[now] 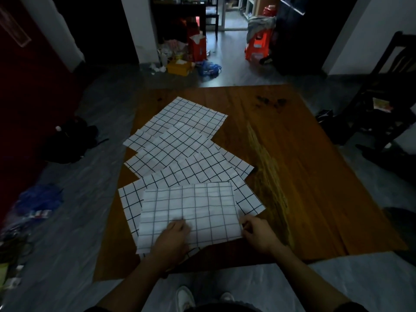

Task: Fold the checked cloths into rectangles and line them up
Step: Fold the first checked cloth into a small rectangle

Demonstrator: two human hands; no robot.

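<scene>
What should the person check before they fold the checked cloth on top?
1. Left hand resting on the top cloth to steady it: ok.
2. Right hand pinching that cloth's right edge: ok, the fingers look curled there.
3. Top cloth lying flat: ok, only faint creases show.
4. Top cloth squared with the cloth underneath: not ok, the lower one sits at an angle.
5. Other cloths lined up: not ok, they fan out overlapping toward the far cloth.
6. Bare table to fold on: ok, open wood on the right.
</scene>
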